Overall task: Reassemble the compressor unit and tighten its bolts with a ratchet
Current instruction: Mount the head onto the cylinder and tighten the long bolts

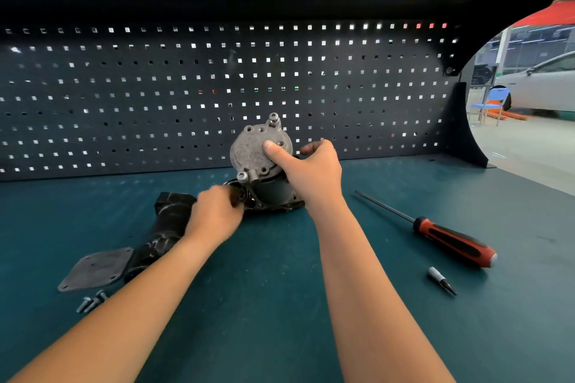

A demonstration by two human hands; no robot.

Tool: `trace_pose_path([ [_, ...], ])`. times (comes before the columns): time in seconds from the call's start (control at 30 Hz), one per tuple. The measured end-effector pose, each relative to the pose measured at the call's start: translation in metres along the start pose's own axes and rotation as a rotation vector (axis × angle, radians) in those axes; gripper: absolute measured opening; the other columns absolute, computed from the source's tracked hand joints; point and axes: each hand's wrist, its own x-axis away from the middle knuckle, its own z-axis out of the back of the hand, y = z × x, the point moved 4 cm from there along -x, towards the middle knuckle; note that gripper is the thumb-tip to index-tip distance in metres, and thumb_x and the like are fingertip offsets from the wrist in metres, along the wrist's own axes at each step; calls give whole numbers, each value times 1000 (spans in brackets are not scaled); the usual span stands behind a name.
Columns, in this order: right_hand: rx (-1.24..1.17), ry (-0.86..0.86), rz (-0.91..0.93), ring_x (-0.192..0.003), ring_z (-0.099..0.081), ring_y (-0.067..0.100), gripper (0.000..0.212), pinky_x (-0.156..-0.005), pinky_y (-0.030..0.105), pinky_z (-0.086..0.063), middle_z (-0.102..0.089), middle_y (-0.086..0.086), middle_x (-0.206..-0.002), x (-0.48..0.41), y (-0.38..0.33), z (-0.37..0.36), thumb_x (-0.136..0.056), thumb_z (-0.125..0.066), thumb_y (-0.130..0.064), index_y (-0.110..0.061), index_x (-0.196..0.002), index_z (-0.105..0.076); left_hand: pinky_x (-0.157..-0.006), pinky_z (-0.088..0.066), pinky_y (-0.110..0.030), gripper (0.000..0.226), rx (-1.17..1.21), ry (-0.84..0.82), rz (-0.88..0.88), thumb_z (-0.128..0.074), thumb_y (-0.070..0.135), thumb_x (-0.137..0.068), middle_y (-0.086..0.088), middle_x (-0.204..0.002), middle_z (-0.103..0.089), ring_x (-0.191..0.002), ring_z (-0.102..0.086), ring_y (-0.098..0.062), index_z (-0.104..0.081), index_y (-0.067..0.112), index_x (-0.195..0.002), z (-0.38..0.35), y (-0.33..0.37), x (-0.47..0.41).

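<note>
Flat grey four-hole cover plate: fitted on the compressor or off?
Off. The flat grey cover plate lies on the green bench, left of the round metal compressor, with loose bolts beside it.

Both bare forearms reach from 6 toward 12 o'clock. The right hand grips the compressor, thumb pointing to 10 o'clock on its top, fingers curled behind. The left hand, at its 8 o'clock, is blurred; grip unclear.
</note>
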Motion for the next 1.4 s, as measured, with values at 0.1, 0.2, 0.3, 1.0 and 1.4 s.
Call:
trace_pose_path([
  [0.1,2,8,3,-85,-49,14,51,-70,27,-39,-44,-10,-85,-1,1,0,-69,-76,-48,-17,-90,-40,-68,-47,-29,15,503,140,141,-55,15,-90,-6,-89,-69,-80,-66,-26,-67,9,-97,34,-8,-9],
  [0.2,16,19,9,-88,-52,17,51,-72,31,-44,-45,-9,-84,-2,1,0,-69,-76,-48,-18,-87,-40,-47,-50,-22,24,1092,-163,207,-63,38,-81,6,-97,-67,-60,-66,-7,-63,24,-100,50,2,0],
  [0.3,27,21,-1,-93,-57,23,51,-80,40,-51,-47,-7,-87,-2,1,0,-68,-76,-49,-19,-87,-40,-48,-51,-21,54,1058,-384,-6,-66,49,-59,16,-112,-64,-76,-68,-6,-55,38,-111,53,19,12],
  [1.0,435,-277,11,-109,-58,19,60,-91,33,-49,-64,-1,-110,48,27,-2,-67,-79,-47,-13,-111,-58,-96,-33,-15,75,354,-119,-160,-76,33,-72,13,-128,-48,-122,-43,0,-39,31,-137,40,-21,69],
  [1.4,642,-382,4,-91,-55,19,89,-71,28,-43,-57,0,-98,72,60,4,-57,-84,-48,-17,-125,-36,-100,-24,-30,83,-147,-87,-449,-71,56,-66,8,-139,-38,-129,-36,-11,-37,19,-132,25,-24,92],
])
